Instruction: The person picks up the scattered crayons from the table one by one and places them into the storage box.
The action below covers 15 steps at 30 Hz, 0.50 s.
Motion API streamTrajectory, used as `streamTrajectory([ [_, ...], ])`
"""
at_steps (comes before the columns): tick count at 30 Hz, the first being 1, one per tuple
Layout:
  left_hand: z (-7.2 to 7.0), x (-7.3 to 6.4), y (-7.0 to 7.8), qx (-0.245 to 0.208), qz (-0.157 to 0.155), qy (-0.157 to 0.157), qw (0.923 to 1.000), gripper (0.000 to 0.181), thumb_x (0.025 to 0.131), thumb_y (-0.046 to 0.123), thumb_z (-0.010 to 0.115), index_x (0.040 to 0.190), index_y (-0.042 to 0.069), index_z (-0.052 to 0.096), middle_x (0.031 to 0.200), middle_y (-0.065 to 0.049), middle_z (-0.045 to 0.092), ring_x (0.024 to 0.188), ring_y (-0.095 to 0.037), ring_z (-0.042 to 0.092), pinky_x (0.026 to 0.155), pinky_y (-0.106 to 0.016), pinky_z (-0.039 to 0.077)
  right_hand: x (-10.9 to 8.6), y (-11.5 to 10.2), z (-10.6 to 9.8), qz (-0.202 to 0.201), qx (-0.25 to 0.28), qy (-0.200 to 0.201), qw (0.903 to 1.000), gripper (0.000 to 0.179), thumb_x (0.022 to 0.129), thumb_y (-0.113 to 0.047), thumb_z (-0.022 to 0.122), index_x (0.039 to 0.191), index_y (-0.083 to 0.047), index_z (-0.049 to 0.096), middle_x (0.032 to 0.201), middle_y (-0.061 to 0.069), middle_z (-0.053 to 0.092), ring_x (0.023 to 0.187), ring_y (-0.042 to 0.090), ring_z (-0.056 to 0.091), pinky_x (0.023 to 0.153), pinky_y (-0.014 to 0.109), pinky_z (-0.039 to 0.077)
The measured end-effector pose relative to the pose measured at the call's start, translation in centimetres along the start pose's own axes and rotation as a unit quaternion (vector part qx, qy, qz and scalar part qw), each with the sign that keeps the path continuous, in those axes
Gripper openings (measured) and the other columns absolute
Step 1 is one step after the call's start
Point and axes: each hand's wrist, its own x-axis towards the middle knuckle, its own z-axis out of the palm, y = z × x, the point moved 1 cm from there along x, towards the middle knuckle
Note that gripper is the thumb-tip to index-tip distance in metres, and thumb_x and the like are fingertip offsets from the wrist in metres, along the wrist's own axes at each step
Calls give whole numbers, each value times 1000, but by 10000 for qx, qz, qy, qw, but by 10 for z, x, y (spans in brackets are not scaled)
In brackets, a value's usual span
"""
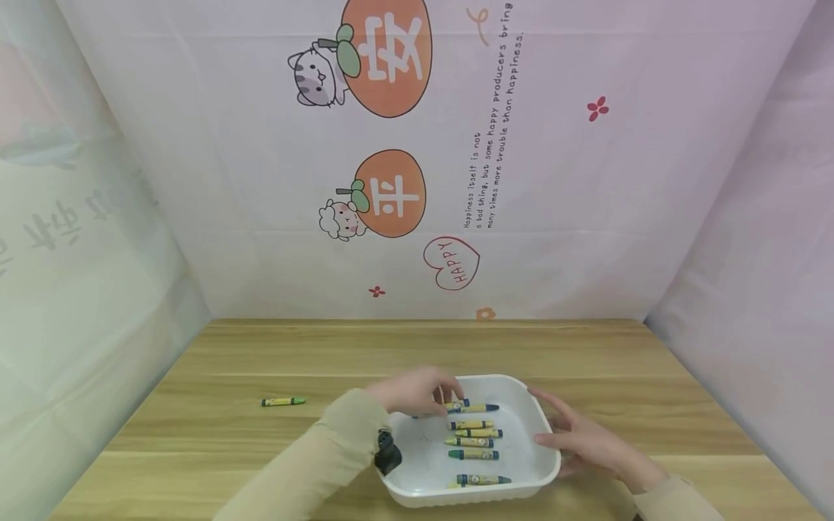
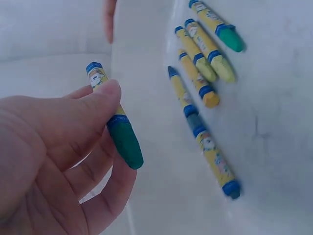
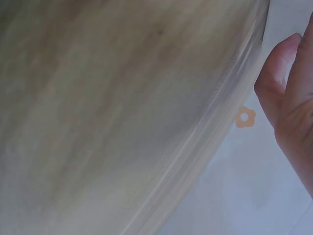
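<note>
My left hand is over the far left part of a white plastic tray. In the left wrist view it pinches a dark green oil crayon between thumb and fingers, the coloured end tilted down. Several crayons lie in the tray, among them a yellow crayon, a brighter green crayon and a dark blue-grey crayon. My right hand holds the tray's right side, thumb over the rim. The right wrist view shows only part of that right hand, not its grip.
A light green crayon lies alone on the wooden table, left of the tray. White printed cloth stands behind the table, with more cloth at both sides.
</note>
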Motion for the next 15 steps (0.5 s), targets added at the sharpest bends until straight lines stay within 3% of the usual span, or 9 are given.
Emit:
streamTrajectory([
  [7, 18, 21, 6, 222, -87, -169, 9996, 24, 82, 15, 70, 105, 20, 67, 87, 8, 60, 76, -2, 52, 64, -16, 45, 0, -1, 0, 63, 17, 30, 10000, 83, 91, -14, 57, 147, -14, -4, 131, 46, 23, 91, 27, 63, 72, 51, 55],
  [15, 29, 33, 6, 274, -278, -285, 9988, 25, 80, 11, 70, 104, 19, 68, 90, 6, 62, 76, -3, 53, 67, -16, 47, 0, 0, -1, -1, -101, 17, 9999, 82, 91, -14, 57, 147, -12, -3, 129, 46, 27, 90, 27, 63, 70, 50, 55],
])
